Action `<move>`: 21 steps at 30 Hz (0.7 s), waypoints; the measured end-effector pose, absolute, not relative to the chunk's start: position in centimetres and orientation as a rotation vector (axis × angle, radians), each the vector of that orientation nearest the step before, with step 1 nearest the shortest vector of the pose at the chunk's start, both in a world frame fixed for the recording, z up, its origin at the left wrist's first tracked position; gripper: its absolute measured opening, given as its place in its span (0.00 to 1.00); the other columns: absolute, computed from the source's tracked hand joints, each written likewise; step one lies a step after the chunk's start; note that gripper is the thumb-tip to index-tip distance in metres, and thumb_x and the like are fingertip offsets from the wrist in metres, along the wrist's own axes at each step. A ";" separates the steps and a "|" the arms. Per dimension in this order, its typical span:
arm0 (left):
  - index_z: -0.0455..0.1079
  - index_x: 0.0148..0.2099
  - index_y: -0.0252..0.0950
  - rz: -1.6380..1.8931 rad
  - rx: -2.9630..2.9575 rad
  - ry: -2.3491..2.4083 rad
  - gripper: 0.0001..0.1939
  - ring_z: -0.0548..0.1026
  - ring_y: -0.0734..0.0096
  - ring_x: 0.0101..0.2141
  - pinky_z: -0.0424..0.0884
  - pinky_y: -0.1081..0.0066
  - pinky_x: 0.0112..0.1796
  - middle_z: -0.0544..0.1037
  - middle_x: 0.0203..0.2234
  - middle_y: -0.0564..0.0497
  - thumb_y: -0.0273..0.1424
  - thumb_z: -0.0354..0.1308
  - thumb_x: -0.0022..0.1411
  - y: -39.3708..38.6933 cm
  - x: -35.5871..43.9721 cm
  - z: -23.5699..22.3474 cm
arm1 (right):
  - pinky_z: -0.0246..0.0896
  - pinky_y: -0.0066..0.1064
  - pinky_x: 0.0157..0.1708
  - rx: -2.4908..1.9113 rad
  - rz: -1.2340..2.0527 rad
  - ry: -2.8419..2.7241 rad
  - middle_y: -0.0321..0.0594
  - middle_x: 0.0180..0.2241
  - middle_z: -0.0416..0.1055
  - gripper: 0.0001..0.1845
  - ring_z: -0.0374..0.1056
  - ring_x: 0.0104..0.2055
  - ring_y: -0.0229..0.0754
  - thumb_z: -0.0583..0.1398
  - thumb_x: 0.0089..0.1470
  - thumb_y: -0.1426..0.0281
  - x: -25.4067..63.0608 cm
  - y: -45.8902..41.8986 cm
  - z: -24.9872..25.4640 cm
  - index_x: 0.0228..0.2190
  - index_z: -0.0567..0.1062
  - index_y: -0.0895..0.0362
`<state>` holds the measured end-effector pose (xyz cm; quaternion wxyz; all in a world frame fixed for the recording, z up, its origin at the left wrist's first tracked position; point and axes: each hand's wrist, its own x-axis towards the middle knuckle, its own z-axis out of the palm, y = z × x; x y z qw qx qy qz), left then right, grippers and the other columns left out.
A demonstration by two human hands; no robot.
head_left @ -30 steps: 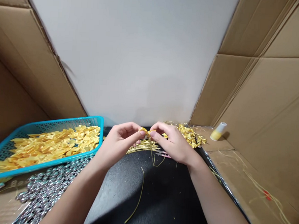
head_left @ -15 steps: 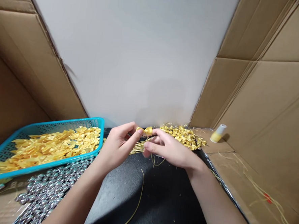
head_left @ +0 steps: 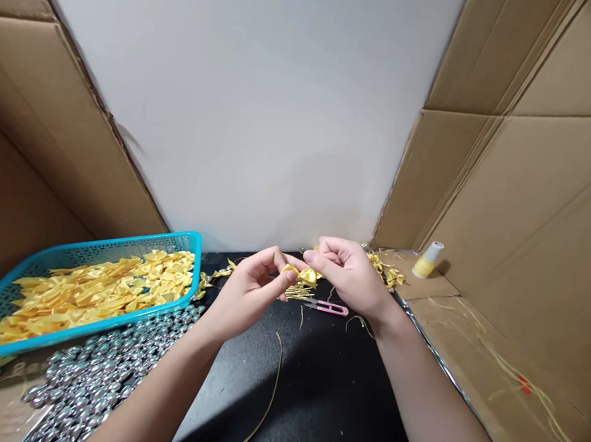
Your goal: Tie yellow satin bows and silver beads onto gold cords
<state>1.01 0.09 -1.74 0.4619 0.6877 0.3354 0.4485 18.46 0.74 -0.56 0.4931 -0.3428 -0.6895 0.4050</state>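
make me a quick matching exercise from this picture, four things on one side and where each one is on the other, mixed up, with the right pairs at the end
Things
1) yellow bow
2) silver beads
3) pink-handled snips
4) cone-shaped spool

Places
A) standing on the cardboard at the right
B) lying on the black surface
C) between the fingers of the left hand
D) spread along the near side of the blue basket

Pairs
1-C, 2-D, 3-B, 4-A
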 end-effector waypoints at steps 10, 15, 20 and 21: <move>0.63 0.34 0.37 1.124 1.609 0.755 0.11 0.67 0.76 0.26 0.62 0.75 0.28 0.73 0.26 0.54 0.35 0.62 0.59 0.1 1.6 -3.1 | 0.39 0.25 0.19 -0.821 1.117 -1.774 0.25 0.17 0.46 0.26 0.42 0.20 0.29 0.61 0.52 0.56 18.8 1.5 -1.0 0.19 0.52 0.54; 0.65 0.38 0.37 1.090 1.576 0.773 0.11 0.68 0.76 0.26 0.62 0.75 0.29 0.73 0.26 0.54 0.34 0.64 0.57 0.0 1.9 -3.1 | 0.38 0.25 0.20 -0.789 1.119 -1.780 0.25 0.18 0.44 0.25 0.42 0.20 0.29 0.61 0.53 0.58 18.8 1.6 -1.1 0.19 0.52 0.54; 0.64 0.38 0.38 1.056 1.525 0.806 0.13 0.61 0.80 0.21 0.56 0.76 0.25 0.70 0.21 0.58 0.34 0.65 0.56 0.1 2.0 -3.1 | 0.36 0.26 0.20 -0.810 1.012 -1.758 0.25 0.18 0.42 0.23 0.39 0.21 0.30 0.59 0.53 0.66 18.5 1.7 -1.2 0.17 0.51 0.54; 0.64 0.38 0.38 1.056 1.498 0.805 0.13 0.62 0.80 0.21 0.57 0.76 0.25 0.70 0.21 0.58 0.34 0.65 0.56 0.1 2.1 -3.1 | 0.35 0.26 0.20 -0.822 0.958 -1.732 0.25 0.17 0.42 0.22 0.39 0.21 0.30 0.59 0.51 0.68 18.3 1.8 -1.3 0.16 0.50 0.54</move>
